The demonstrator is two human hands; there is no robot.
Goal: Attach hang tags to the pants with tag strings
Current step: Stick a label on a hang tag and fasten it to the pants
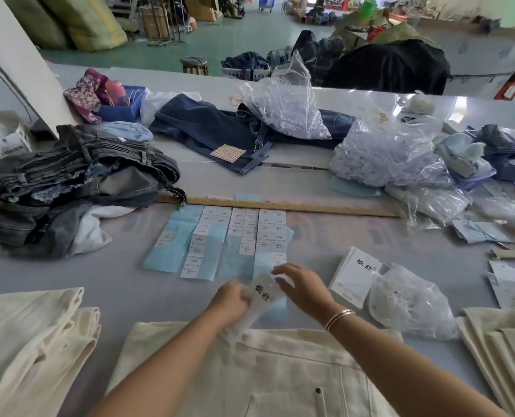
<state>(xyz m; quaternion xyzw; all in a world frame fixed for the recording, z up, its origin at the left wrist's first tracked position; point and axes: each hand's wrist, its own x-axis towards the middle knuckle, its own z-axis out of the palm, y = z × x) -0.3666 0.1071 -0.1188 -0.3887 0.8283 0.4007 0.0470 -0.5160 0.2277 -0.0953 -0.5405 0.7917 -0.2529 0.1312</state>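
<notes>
Meanwhile, lower centre: left hand (230, 297) grips hang tag (262, 293), right hand (303, 288) pinches its edge; steady tag over cream pants (250, 371) before threading.

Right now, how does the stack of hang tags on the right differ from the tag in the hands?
The stack of hang tags lies on the table, untouched; the tag is lifted, gripped by the left hand and right hand. The stack is many cards deep and sharp; the tag looks single and blurred. Both are white with black brush-style characters.
</notes>
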